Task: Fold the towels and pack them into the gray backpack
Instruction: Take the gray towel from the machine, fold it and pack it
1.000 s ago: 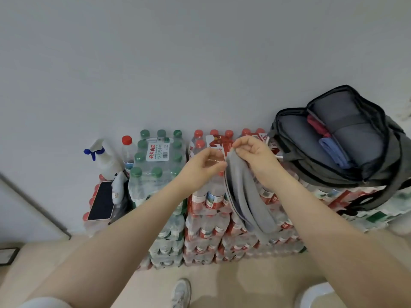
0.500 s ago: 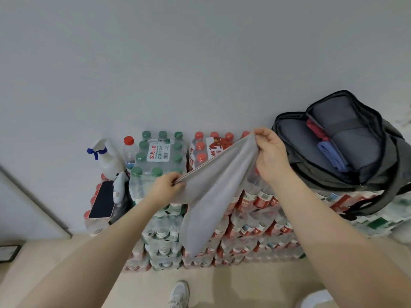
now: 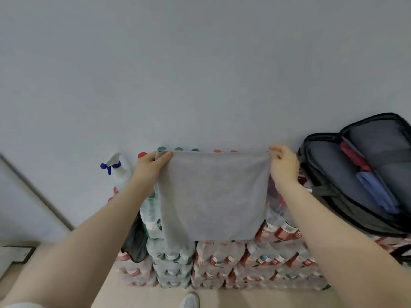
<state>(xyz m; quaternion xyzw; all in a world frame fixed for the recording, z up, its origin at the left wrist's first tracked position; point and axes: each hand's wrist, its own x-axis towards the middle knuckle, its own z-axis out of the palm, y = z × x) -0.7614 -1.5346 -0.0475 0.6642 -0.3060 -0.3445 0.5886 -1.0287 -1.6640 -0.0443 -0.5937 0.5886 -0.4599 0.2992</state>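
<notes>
A gray towel hangs flat and spread out in front of me. My left hand pinches its top left corner and my right hand pinches its top right corner. To the right, the gray backpack lies open on stacked bottle packs. A red towel and a blue towel sit inside its main compartment.
Stacked shrink-wrapped packs of water bottles line the wall behind the towel. A spray bottle stands at their left end, with a dark bag hanging below it. My white shoe shows on the beige floor.
My hands have moved apart and up, pulling the bunched gray towel out into a flat sheet held by its two top corners.
</notes>
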